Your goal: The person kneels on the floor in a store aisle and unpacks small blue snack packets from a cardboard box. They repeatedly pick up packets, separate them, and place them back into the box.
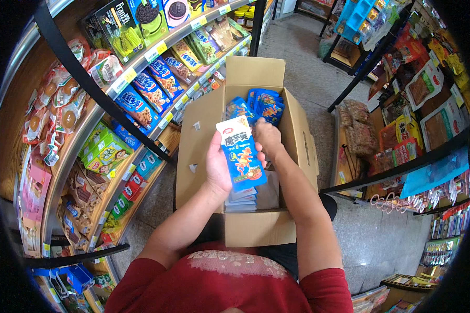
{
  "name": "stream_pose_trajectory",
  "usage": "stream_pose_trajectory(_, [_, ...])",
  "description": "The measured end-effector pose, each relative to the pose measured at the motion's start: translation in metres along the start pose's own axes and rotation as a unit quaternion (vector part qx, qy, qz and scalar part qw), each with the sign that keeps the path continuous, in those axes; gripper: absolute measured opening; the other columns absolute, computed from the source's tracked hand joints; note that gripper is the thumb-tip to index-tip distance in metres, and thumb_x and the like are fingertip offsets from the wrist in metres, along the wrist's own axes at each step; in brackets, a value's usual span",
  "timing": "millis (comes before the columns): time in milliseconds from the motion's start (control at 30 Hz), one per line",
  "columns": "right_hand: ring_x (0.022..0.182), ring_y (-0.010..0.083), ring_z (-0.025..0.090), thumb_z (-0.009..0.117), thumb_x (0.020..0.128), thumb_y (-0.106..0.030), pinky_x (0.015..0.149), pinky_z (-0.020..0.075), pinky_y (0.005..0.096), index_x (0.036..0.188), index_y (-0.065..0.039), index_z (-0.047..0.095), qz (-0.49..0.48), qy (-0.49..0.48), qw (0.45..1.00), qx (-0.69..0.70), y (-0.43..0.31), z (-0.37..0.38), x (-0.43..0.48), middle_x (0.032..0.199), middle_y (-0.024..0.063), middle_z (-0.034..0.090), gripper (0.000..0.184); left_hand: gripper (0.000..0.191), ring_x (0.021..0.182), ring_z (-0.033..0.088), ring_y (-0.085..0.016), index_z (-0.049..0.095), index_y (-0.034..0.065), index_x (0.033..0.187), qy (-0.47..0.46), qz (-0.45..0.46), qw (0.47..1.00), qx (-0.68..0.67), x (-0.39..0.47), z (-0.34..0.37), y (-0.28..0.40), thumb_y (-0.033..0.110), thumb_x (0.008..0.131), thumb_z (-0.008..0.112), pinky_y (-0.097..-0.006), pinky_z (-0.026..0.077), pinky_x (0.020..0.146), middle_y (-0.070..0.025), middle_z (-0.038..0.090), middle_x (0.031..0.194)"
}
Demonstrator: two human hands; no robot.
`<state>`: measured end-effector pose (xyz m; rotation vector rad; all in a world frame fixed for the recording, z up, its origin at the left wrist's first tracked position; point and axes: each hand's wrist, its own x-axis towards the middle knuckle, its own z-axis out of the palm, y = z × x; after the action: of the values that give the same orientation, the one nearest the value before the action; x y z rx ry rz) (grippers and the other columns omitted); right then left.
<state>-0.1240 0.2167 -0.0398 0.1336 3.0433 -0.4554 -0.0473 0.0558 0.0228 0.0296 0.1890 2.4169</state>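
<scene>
A blue-and-white snack packet [243,156] with printed writing is in my left hand [215,164], its front facing up above an open cardboard box [260,231]. My left fingers wrap behind it and show at its right edge. Inside the far half of the box, my right hand [268,135] has curled fingers beside several blue packets [267,103]. Its fingertips are hidden, so whether it grips one cannot be seen. A stack of pale packet ends [241,199] lies in the near part of the box.
Curved shelves on the left carry cookie packs [141,92], green boxes [107,148] and bagged eggs [62,99]. Black shelf posts [90,86] stand in front of them. On the right, a snack rack [407,141] flanks the grey floor [290,39]. The box's flaps [199,148] spread outward.
</scene>
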Motion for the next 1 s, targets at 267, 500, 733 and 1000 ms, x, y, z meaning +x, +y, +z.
stream_pose_trajectory(267, [0.074,0.016,0.061,0.061,0.084,-0.009,0.063,0.0467,0.0305,0.088,0.002,0.061,0.067,0.157,0.761,0.626,0.009,-0.074,-0.052,0.079,0.0096,0.064,0.012,0.063,0.083,0.062,-0.035,0.048,0.0042,0.121,0.019,0.035,0.999,0.017,0.0,0.001,0.003,0.058,0.091,0.033,-0.0484,0.051,0.077,-0.0238,0.059,0.103])
stream_pose_trajectory(500, [0.056,0.0035,0.045,0.059,0.088,-0.005,0.049,0.0346,0.019,0.089,-0.003,0.061,0.046,0.218,0.622,0.751,-0.007,-0.079,-0.115,0.074,-0.0016,0.059,0.004,0.06,0.083,0.062,-0.037,0.045,0.0046,0.122,0.028,0.002,0.999,0.046,0.003,0.004,-0.001,0.056,0.091,0.034,-0.0499,0.051,0.073,-0.0252,0.06,0.101])
stream_pose_trajectory(733, [0.054,0.009,0.056,0.056,0.09,-0.008,0.047,0.0436,0.0215,0.09,-0.001,0.059,0.026,0.237,0.579,0.78,-0.003,-0.063,-0.116,0.07,0.0025,0.059,0.008,0.068,0.086,0.062,-0.039,0.044,0.0042,0.127,-0.028,-0.01,1.0,0.01,0.008,-0.001,0.0,0.06,0.089,0.036,-0.0526,0.052,0.075,-0.0269,0.058,0.106])
stream_pose_trajectory(1000, [0.073,0.017,0.065,0.055,0.091,-0.009,0.063,0.0531,0.027,0.097,-0.002,0.056,0.041,0.217,0.533,0.817,0.006,-0.063,-0.118,0.086,0.0074,0.064,0.009,0.076,0.083,0.062,-0.038,0.045,-0.0017,0.122,-0.055,-0.017,0.998,0.024,0.005,0.008,-0.002,0.064,0.085,0.039,-0.0489,0.051,0.075,-0.0256,0.059,0.101])
